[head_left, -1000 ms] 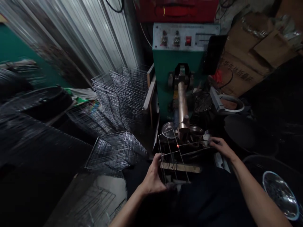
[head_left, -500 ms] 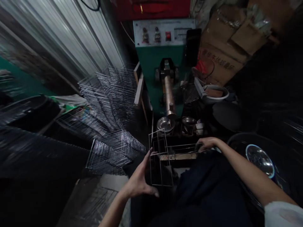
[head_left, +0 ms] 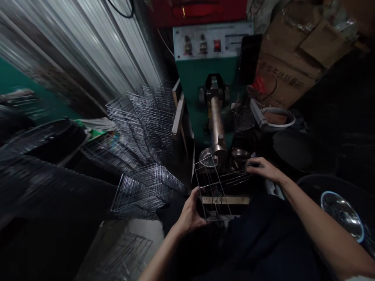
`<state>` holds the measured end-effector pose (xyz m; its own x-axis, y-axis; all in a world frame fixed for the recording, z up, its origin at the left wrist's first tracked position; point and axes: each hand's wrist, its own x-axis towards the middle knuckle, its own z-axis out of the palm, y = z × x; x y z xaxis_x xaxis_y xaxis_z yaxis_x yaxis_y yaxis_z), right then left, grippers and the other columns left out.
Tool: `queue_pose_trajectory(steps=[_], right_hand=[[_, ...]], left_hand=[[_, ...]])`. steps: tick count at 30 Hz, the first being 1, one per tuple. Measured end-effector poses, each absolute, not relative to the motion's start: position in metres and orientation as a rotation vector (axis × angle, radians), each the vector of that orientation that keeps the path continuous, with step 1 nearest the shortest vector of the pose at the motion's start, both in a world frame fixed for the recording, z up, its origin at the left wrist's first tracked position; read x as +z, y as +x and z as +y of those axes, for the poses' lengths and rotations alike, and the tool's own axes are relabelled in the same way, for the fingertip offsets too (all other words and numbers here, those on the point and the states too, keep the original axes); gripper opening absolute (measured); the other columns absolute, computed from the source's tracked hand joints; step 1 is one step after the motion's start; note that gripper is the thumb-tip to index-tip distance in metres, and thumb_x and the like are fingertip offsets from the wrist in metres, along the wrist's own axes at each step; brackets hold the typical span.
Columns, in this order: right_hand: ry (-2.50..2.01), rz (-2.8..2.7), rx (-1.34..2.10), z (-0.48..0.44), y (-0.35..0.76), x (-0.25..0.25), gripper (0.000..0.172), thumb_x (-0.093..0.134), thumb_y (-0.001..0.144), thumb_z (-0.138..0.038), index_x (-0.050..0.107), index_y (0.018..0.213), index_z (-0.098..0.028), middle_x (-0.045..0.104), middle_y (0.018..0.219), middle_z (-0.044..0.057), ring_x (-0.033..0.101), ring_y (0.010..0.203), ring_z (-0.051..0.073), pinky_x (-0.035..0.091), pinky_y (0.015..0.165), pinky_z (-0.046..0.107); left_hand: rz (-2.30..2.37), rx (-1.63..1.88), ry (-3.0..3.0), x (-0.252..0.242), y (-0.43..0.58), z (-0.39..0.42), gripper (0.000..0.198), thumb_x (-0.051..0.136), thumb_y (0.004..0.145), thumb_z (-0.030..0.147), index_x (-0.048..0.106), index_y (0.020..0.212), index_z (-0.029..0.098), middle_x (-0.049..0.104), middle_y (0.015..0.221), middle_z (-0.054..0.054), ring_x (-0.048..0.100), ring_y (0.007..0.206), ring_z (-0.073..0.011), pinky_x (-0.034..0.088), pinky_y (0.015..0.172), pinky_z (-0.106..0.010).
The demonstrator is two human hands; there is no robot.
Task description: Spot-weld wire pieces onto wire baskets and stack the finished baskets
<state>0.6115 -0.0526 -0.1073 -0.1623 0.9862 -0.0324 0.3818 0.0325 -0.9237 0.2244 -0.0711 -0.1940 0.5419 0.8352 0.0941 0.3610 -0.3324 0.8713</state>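
A small wire rack (head_left: 209, 183) of thin metal rods stands tilted in front of me, below the copper-coloured arm (head_left: 217, 123) of a green machine. My left hand (head_left: 191, 212) grips its left side, fingers at the upper edge and thumb low down. To the right, my right hand (head_left: 262, 169) is closed in a pinch around the ends of thin metal wires (head_left: 236, 179) that reach toward the rack. Whether those wires are joined to the rack, I cannot tell. Behind the rack sits a shallow metal dish (head_left: 207, 157); another metal bowl (head_left: 240, 154) is near my right fingers.
Stacks of wire racks (head_left: 143, 121) rise on the left, with another stack (head_left: 146, 187) closer in. A wooden strip (head_left: 225, 200) lies below the wires. On the right are a cardboard box (head_left: 288, 74), a grey basin (head_left: 281, 123) and a blue-rimmed round object (head_left: 342, 214).
My left hand has gone from spread beside the rack to gripping its side. My right hand has risen with the wire ends, and the rack leans more. The view has shifted slightly left.
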Motion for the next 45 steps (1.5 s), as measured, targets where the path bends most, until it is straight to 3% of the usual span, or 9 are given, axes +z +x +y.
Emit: queue_pose_trajectory(steps=[5,14,24,34,37,40,42,45], right_hand=[[-1.488,-1.593,0.97,-0.039,0.601,-0.109,0.053,0.074,0.083,-0.069,0.067,0.069,-0.018,0.056,0.068,0.001,0.051,0.067,0.017,0.039,0.062,0.03],[-1.472,-1.564,0.977,-0.02,0.601,-0.112,0.053,0.077,0.082,-0.067,0.064,0.067,-0.018,0.052,0.064,-0.001,0.047,0.06,0.015,0.035,0.057,0.028],[-1.471,-1.612,0.969,-0.011,0.606,-0.118,0.055,0.074,0.084,-0.068,0.062,0.064,-0.018,0.054,0.065,-0.001,0.049,0.065,0.016,0.037,0.062,0.029],[-1.485,-1.61,0.929,-0.007,0.607,-0.119,0.051,0.075,0.085,-0.063,0.062,0.066,-0.018,0.054,0.066,-0.001,0.05,0.066,0.017,0.037,0.064,0.029],[-1.492,-1.571,0.841,-0.015,0.609,-0.125,0.044,0.076,0.085,-0.062,0.065,0.078,-0.02,0.059,0.075,0.001,0.055,0.073,0.02,0.042,0.069,0.03],[-1.457,-1.533,0.621,-0.031,0.61,-0.137,0.038,0.073,0.087,-0.06,0.066,0.092,-0.023,0.065,0.097,0.005,0.06,0.095,0.026,0.046,0.088,0.036],[-1.438,-1.512,0.465,-0.043,0.611,-0.147,0.034,0.071,0.09,-0.057,0.067,0.097,-0.024,0.065,0.113,0.008,0.059,0.11,0.03,0.043,0.099,0.042],[-1.446,-1.485,0.359,-0.051,0.609,-0.158,0.033,0.068,0.092,-0.057,0.067,0.098,-0.025,0.062,0.123,0.011,0.056,0.118,0.032,0.041,0.103,0.047]], left_hand=[[0.944,0.744,1.897,-0.196,0.241,-0.06,0.112,0.096,0.055,0.038,0.03,0.145,0.024,0.055,0.143,-0.018,0.059,0.135,-0.0361,0.047,0.117,-0.057],[0.944,0.769,1.887,-0.201,0.249,-0.042,0.116,0.094,0.053,0.029,0.027,0.148,0.025,0.055,0.144,-0.017,0.058,0.136,-0.0376,0.048,0.116,-0.057],[1.013,0.806,1.871,-0.205,0.254,-0.036,0.122,0.099,0.044,0.035,0.039,0.15,0.024,0.06,0.141,-0.016,0.06,0.132,-0.0393,0.048,0.115,-0.057],[0.953,0.804,1.9,-0.205,0.253,-0.03,0.116,0.098,0.05,0.039,0.037,0.149,0.025,0.06,0.136,-0.013,0.061,0.128,-0.0363,0.049,0.115,-0.055],[0.937,0.765,1.928,-0.196,0.251,-0.029,0.117,0.097,0.052,0.039,0.033,0.149,0.024,0.057,0.139,-0.014,0.059,0.13,-0.0365,0.047,0.116,-0.055],[0.89,0.727,1.913,-0.183,0.252,-0.027,0.114,0.096,0.053,0.039,0.033,0.147,0.024,0.056,0.139,-0.013,0.06,0.128,-0.0355,0.05,0.113,-0.053],[0.87,0.75,1.896,-0.176,0.255,-0.027,0.103,0.094,0.054,0.039,0.04,0.141,0.023,0.06,0.131,-0.01,0.063,0.121,-0.0325,0.053,0.108,-0.049],[0.912,0.818,1.86,-0.176,0.261,-0.03,0.093,0.092,0.053,0.039,0.043,0.13,0.022,0.062,0.119,-0.007,0.066,0.11,-0.0288,0.057,0.101,-0.045]])
